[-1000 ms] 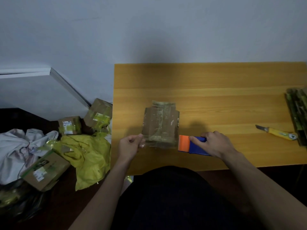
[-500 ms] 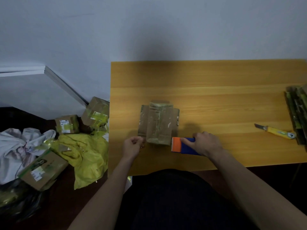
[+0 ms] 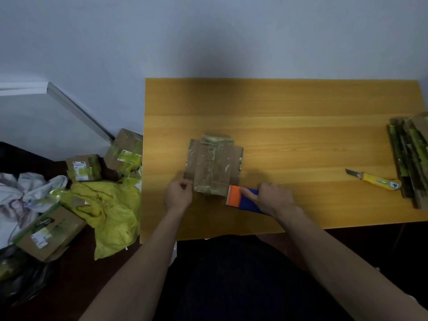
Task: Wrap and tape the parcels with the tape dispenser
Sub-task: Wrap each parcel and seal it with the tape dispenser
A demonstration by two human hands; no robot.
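1. The cardboard parcel (image 3: 214, 167) lies on the bench (image 3: 289, 126) near its front edge.
2. The left hand (image 3: 178, 196) pinches the parcel's front-left flap.
3. The right hand (image 3: 273, 198) grips the orange-and-blue tape dispenser (image 3: 240, 198) at the parcel's front-right corner.

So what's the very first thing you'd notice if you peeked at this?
The bright orange and blue tape dispenser, gripped by the right hand at the near right corner of the brown cardboard parcel in the middle of the wooden table. The left hand pinches the parcel's near left edge. A yellow utility knife lies far right.
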